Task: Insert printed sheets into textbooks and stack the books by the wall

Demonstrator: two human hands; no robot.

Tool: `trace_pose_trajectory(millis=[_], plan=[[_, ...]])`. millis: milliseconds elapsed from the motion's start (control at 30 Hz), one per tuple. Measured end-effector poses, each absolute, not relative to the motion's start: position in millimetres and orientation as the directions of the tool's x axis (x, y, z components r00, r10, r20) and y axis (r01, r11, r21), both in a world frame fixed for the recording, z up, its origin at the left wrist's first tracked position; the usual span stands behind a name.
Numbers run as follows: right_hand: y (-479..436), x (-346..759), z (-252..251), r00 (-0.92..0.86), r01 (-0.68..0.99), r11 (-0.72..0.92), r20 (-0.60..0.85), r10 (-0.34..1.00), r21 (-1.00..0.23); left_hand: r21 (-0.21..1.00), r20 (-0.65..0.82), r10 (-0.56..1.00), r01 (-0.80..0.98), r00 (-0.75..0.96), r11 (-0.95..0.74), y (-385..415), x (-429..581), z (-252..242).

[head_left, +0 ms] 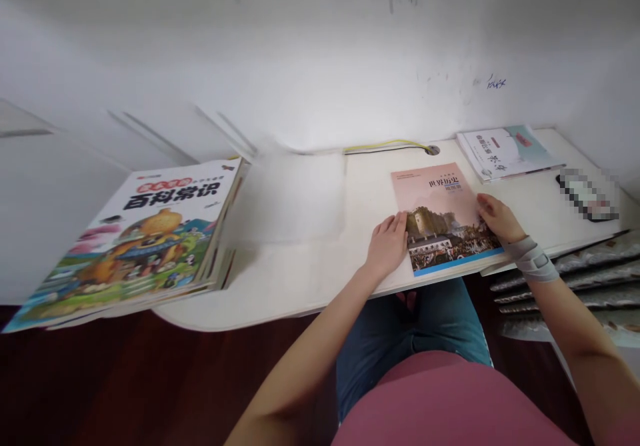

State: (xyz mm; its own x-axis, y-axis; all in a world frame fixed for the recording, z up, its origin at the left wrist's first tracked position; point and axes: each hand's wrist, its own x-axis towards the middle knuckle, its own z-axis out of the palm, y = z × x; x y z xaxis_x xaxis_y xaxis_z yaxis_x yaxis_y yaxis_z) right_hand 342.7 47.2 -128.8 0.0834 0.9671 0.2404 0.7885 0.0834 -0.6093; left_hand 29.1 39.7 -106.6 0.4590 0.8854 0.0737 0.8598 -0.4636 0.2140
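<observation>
A world history book (pixel 435 196) with a pink cover and a castle picture lies on the white desk by its front edge, slightly turned. My left hand (pixel 389 243) grips its left edge, with the fingers together along the cover's side. At the opposite edge, my right hand (pixel 500 218) is closed on the book, its fingertips on the cover and a grey band at the wrist. Whatever lies under my fingers is hidden. The book's front edge, with a blue strip, sits near the desk's edge.
A stack of large picture books (pixel 165 233) stands at the left end of the white desk (pixel 300 273). More books (pixel 510 153) lie at the back right, near a phone (pixel 585 196). Yellow and black cables (pixel 385 146) run along the wall. Silvery stacked items (pixel 575 266) are at the lower right.
</observation>
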Motion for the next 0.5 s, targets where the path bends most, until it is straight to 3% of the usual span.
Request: trace_pose_trajectory(millis=[233,433,500], plan=[[44,343,-127,0.079,0.772,0.096,0.244,0.967,-0.628,0.189,0.128,0.87,0.85,0.476,-0.493,41,25,-117],[43,341,-119,0.125,0.613,0.087,0.205,0.971,-0.786,0.203,0.111,0.878,0.854,0.466,-0.479,41,28,-102],[41,340,-109,0.133,0.525,0.094,0.19,0.973,-0.846,0.261,0.134,0.864,0.824,0.485,-0.503,45,39,-89]])
